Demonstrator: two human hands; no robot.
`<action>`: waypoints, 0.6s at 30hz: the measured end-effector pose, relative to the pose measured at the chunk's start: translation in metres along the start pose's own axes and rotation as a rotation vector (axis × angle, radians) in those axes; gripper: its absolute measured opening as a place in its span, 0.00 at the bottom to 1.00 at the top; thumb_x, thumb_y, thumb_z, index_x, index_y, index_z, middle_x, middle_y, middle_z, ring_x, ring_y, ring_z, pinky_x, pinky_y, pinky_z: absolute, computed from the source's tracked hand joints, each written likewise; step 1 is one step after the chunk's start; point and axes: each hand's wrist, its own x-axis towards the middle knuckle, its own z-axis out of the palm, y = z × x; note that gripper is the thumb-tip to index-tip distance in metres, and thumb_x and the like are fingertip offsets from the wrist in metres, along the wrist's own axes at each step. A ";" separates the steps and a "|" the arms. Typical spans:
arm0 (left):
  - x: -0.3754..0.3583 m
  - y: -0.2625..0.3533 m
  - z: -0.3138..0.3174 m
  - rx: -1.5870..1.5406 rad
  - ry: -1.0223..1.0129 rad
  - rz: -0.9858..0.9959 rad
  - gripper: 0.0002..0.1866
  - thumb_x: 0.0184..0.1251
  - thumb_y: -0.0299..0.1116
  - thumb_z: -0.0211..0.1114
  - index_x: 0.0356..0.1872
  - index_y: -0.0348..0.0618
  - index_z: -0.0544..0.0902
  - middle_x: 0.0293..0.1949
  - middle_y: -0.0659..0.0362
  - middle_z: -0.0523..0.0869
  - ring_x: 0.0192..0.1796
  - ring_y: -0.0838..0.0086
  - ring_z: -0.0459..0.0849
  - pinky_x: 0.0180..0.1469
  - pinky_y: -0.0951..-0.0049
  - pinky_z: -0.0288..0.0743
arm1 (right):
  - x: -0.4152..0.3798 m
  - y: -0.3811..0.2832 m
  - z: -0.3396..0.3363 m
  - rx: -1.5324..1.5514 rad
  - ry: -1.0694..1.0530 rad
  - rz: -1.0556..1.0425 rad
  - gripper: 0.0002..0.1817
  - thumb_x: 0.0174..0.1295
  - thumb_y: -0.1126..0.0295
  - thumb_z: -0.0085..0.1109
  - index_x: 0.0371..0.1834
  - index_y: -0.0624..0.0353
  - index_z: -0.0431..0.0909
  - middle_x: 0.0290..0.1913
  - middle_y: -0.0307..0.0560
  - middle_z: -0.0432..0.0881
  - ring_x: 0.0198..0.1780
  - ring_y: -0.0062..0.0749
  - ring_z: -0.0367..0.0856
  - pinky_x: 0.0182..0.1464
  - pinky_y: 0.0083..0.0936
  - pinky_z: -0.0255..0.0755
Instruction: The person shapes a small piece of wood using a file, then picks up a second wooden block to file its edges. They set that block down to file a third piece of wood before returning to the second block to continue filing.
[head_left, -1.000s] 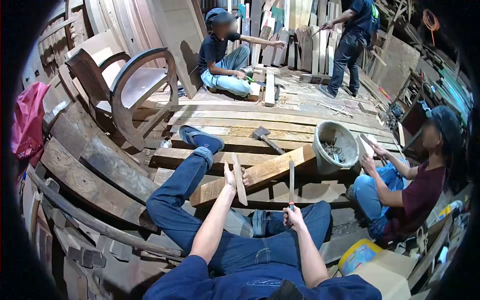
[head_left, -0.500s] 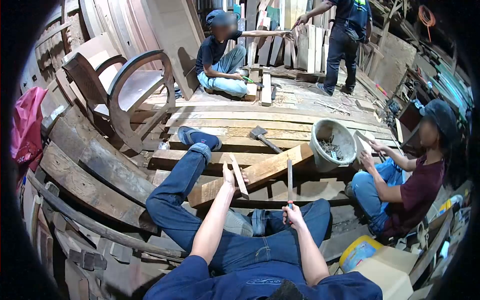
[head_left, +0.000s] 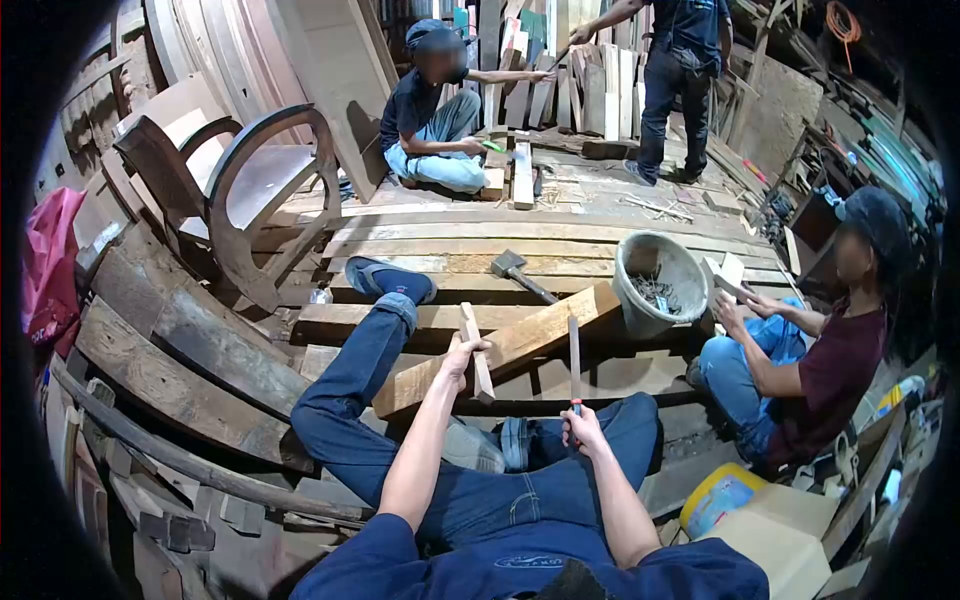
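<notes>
My left hand is closed around a short pale wood strip, which stands roughly upright in front of a thick wooden beam. To the right, my right hand grips the red handle of a long flat file, its blade pointing away from me. The beam lies diagonally behind both hands, and the strip and the file are apart from each other.
A grey bucket holding small metal pieces stands beyond the beam, near a mallet. A co-worker sits at right holding wood; another sits ahead, beside a standing person. A wooden chair is at left.
The wood strip has turned in my left hand, showing a broader face, and my fingers now wrap over it. The co-worker at right has shifted the held wood. The view has moved slightly.
</notes>
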 end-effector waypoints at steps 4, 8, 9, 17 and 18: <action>0.000 0.002 0.002 0.327 0.087 0.239 0.49 0.47 0.33 0.83 0.71 0.35 0.64 0.62 0.49 0.78 0.66 0.65 0.76 0.64 0.68 0.74 | -0.003 -0.003 0.002 0.004 0.006 0.001 0.04 0.73 0.70 0.55 0.41 0.56 0.73 0.23 0.39 0.74 0.19 0.27 0.75 0.19 0.29 0.73; -0.009 0.004 0.004 0.410 0.125 0.307 0.51 0.41 0.32 0.87 0.69 0.33 0.68 0.62 0.50 0.80 0.65 0.67 0.78 0.62 0.65 0.76 | -0.005 -0.004 0.003 -0.022 0.027 0.007 0.04 0.73 0.69 0.54 0.42 0.57 0.75 0.24 0.39 0.75 0.19 0.27 0.75 0.19 0.29 0.73; -0.009 0.005 0.003 0.417 0.092 0.296 0.49 0.41 0.31 0.87 0.68 0.33 0.69 0.62 0.51 0.80 0.63 0.67 0.79 0.62 0.65 0.76 | -0.005 -0.005 0.003 -0.022 0.025 0.007 0.04 0.73 0.69 0.54 0.42 0.57 0.75 0.23 0.39 0.75 0.19 0.27 0.75 0.19 0.28 0.73; -0.010 0.005 0.000 0.557 0.103 0.427 0.37 0.42 0.27 0.82 0.59 0.36 0.78 0.50 0.54 0.86 0.48 0.71 0.85 0.48 0.69 0.82 | -0.003 -0.003 0.003 0.002 0.014 -0.001 0.04 0.72 0.69 0.55 0.43 0.57 0.75 0.23 0.39 0.75 0.19 0.27 0.75 0.20 0.28 0.73; -0.015 0.011 0.004 0.544 0.093 0.372 0.38 0.41 0.27 0.82 0.60 0.36 0.79 0.51 0.54 0.86 0.50 0.70 0.85 0.51 0.68 0.81 | -0.003 -0.002 0.003 0.011 0.013 0.005 0.04 0.72 0.69 0.55 0.43 0.57 0.75 0.23 0.40 0.75 0.19 0.27 0.75 0.19 0.28 0.73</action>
